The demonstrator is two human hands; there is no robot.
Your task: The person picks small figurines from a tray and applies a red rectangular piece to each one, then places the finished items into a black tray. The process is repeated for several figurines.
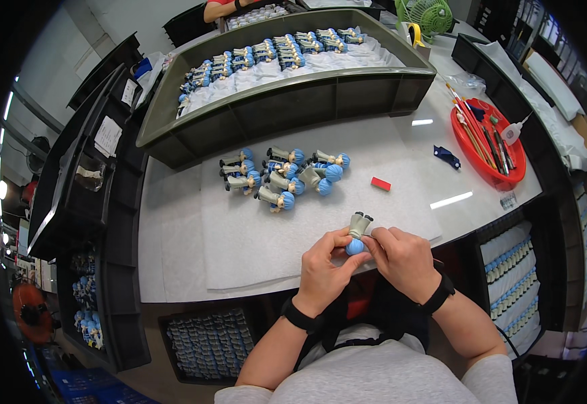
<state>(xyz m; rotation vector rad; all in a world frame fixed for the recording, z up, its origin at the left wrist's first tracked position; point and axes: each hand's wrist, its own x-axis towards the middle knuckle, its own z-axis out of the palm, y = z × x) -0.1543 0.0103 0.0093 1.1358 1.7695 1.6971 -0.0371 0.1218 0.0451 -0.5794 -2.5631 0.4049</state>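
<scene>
Between my two hands, at the table's near edge, is a small toy figurine (357, 227) with pale grey legs, dark shoes and a round blue head pointing toward me. My left hand (325, 266) pinches it from the left around the head and body. From the other side my right hand (404, 259) grips it too, fingers curled and thumb by the blue head. Beyond my hands, several similar figurines (282, 200) lie on their sides in a loose cluster on a white sheet (239, 249). A small red block (381, 184) rests right of the cluster.
A large grey-green crate (253, 121) with rows of figurines stands at the back. On the right are a red tray (519, 168) of brushes and tools and a dark blue piece (447, 157). Black bins (122, 269) flank the table. Another person's red sleeve (221, 9) shows far off.
</scene>
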